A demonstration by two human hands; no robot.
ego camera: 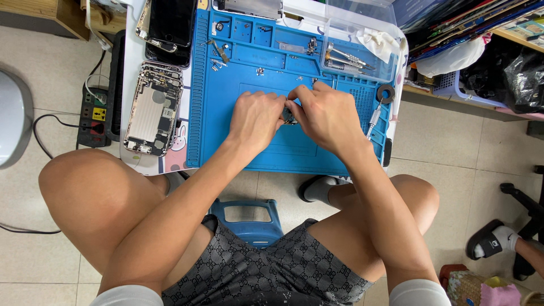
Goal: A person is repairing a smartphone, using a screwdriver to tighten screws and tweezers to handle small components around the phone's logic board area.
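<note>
Both my hands meet over the middle of a blue repair mat [226,136]. My left hand [255,116] and my right hand [326,113] pinch a small dark phone part [289,116] between their fingertips; most of it is hidden by my fingers. An opened phone housing [153,107] with its inner parts showing lies left of the mat. Two dark phone screens [169,25] lie above it.
Small screws and metal pieces [218,54] sit in the mat's upper trays. Screwdriver bits [345,59] lie in a clear box, a screwdriver [375,116] and tape roll [386,92] at the mat's right. A power strip [93,116] is on the floor left. Another person's foot [501,238] is at right.
</note>
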